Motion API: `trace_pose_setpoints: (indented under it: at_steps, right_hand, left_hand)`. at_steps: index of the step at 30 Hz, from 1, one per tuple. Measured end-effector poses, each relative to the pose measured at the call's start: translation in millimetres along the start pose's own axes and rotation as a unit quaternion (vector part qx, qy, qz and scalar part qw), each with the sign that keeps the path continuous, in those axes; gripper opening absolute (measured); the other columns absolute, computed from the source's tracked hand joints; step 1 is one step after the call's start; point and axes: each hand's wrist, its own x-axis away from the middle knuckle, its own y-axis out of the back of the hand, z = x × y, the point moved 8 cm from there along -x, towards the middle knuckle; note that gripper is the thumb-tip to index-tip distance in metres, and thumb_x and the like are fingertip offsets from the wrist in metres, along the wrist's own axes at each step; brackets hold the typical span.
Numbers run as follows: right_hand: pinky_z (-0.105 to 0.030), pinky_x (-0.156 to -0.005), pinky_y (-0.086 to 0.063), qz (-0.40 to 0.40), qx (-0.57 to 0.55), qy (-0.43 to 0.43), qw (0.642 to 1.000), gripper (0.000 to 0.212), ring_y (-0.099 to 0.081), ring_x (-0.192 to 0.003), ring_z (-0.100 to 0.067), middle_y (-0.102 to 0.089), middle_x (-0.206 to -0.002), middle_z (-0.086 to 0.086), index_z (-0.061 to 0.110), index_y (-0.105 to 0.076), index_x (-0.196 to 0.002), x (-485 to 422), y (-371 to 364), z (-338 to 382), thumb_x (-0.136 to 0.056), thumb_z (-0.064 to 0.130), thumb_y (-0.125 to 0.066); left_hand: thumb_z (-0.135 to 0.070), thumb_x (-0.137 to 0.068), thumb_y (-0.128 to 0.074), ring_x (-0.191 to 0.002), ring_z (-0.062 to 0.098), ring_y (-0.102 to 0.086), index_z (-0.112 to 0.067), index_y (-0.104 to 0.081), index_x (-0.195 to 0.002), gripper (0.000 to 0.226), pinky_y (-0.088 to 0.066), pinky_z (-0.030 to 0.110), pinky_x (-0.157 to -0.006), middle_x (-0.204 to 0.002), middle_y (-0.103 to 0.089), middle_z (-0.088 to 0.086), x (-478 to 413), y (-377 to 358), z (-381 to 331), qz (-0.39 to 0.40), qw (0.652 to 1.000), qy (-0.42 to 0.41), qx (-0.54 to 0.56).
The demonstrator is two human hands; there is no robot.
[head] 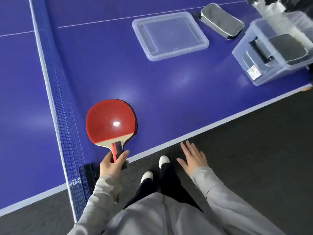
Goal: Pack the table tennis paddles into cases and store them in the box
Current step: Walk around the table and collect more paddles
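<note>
My left hand (112, 164) grips the handles of red-faced paddles (111, 125), stacked with a dark edge showing behind the red face, held over the near part of the blue table by the net. My right hand (193, 158) hovers open over the dark floor, fingers spread, holding nothing. A grey and black paddle case (221, 20) lies on the table at the far right. The clear plastic box (250, 53) stands at the right table edge with black cases (288, 48) inside it. Its clear lid (169, 35) lies flat in the table's middle.
The blue net (57, 92) runs along my left, clamped to the table edge by a black bracket (89, 170). The table's white edge line (203, 131) slants between me and the box. Dark floor lies below, with my feet (155, 168) on it.
</note>
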Motion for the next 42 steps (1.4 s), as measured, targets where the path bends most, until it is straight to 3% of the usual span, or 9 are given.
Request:
trace_pose_setpoints:
  at_steps: [2, 5, 8, 13, 19, 23, 28, 33, 42]
  right_hand:
    - [-0.046, -0.118, -0.010, 0.003, 0.015, 0.030, 0.999, 0.066, 0.004, -0.148, -0.017, 0.006, -0.160, 0.003, 0.029, 0.000, -0.151, -27.2, 18.5, 12.0, -0.097, 0.050, -0.032]
    - [-0.045, -0.118, -0.010, 0.011, 0.043, 0.072, 0.996, 0.067, 0.005, -0.148, -0.018, 0.007, -0.160, 0.003, 0.029, -0.001, -0.151, -67.5, 42.7, 28.0, -0.097, 0.049, -0.034]
    - [-0.046, -0.117, -0.009, 0.022, 0.067, 0.106, 0.992, 0.067, 0.007, -0.148, -0.018, 0.009, -0.160, 0.004, 0.030, 0.001, -0.151, -107.0, 65.9, 43.0, -0.097, 0.049, -0.035]
    - [-0.048, -0.118, -0.011, 0.031, 0.103, 0.141, 0.984, 0.069, 0.010, -0.147, -0.018, 0.011, -0.160, 0.004, 0.029, 0.003, -0.150, -165.2, 99.6, 66.7, -0.097, 0.048, -0.036]
    - [-0.050, -0.116, -0.015, 0.045, 0.120, 0.141, 0.982, 0.073, 0.013, -0.147, -0.020, 0.014, -0.159, 0.003, 0.030, 0.005, -0.150, -194.1, 111.3, 80.8, -0.095, 0.050, -0.039]
    - [-0.054, -0.116, -0.014, 0.052, 0.125, 0.141, 0.981, 0.078, 0.019, -0.145, -0.024, 0.021, -0.158, 0.000, 0.030, 0.005, -0.150, -193.6, 103.1, 85.7, -0.093, 0.054, -0.043]
    - [-0.056, -0.115, -0.013, 0.057, 0.147, 0.127, 0.979, 0.086, 0.024, -0.144, -0.027, 0.028, -0.155, -0.003, 0.030, 0.011, -0.149, -192.0, 96.0, 86.9, -0.091, 0.056, -0.046]
    - [-0.055, -0.115, -0.014, 0.046, 0.164, 0.122, 0.978, 0.090, 0.023, -0.144, -0.027, 0.028, -0.155, -0.003, 0.030, 0.014, -0.148, -191.7, 93.8, 86.1, -0.090, 0.055, -0.049]
    - [-0.053, -0.114, -0.018, 0.045, 0.182, 0.108, 0.976, 0.091, 0.021, -0.144, -0.028, 0.028, -0.155, -0.003, 0.030, 0.014, -0.148, -193.8, 93.2, 86.6, -0.089, 0.055, -0.050]
  left_hand:
    - [-0.038, -0.063, -0.076, -0.055, 0.016, -0.052, -0.010, -0.057, -0.068, 0.034, -0.045, 0.030, -0.061, -0.054, -0.059, -0.001, -16.8, 4.5, -1.0, -0.033, 0.999, 0.009, 0.021]
    - [-0.029, -0.069, -0.078, -0.061, 0.023, -0.055, -0.010, -0.057, -0.071, 0.028, -0.051, 0.033, -0.068, -0.064, -0.057, 0.010, -42.6, 7.7, -4.2, -0.075, 0.996, 0.015, 0.049]
    - [-0.018, -0.079, -0.073, -0.058, 0.023, -0.055, -0.011, -0.058, -0.070, 0.019, -0.053, 0.020, -0.053, -0.061, -0.055, 0.009, -70.2, 10.4, -9.1, -0.115, 0.991, 0.016, 0.059]
    - [-0.026, -0.075, -0.077, -0.060, 0.020, -0.059, -0.015, -0.064, -0.074, 0.017, -0.052, 0.025, -0.061, -0.060, -0.058, 0.002, -113.0, 16.8, -11.1, -0.135, 0.989, 0.049, 0.034]
    - [-0.048, -0.044, -0.081, -0.052, 0.013, -0.062, -0.012, -0.066, -0.073, 0.048, -0.053, 0.037, -0.079, -0.052, -0.061, -0.007, -136.8, 24.4, -4.8, -0.127, 0.986, 0.095, 0.057]
    - [-0.046, -0.052, -0.080, -0.058, 0.014, -0.064, -0.013, -0.068, -0.073, 0.040, -0.053, 0.035, -0.079, -0.061, -0.064, -0.001, -133.9, 25.6, -1.2, -0.136, 0.985, 0.099, 0.020]
    - [-0.045, -0.062, -0.081, -0.062, 0.018, -0.049, 0.001, -0.062, -0.074, 0.051, -0.043, 0.030, -0.067, -0.067, -0.054, 0.003, -127.8, 23.0, -12.1, -0.160, 0.981, 0.069, -0.080]
    - [-0.029, -0.069, -0.082, -0.063, 0.009, -0.056, -0.015, -0.061, -0.088, 0.032, -0.042, 0.013, -0.055, -0.069, -0.060, -0.006, -118.5, 26.6, -14.9, -0.223, 0.972, 0.063, -0.043]
    - [-0.030, -0.071, -0.081, -0.077, 0.019, -0.055, -0.016, -0.063, -0.090, 0.030, -0.037, 0.026, -0.075, -0.090, -0.059, 0.006, -120.7, 49.9, -13.8, -0.221, 0.966, 0.045, -0.125]
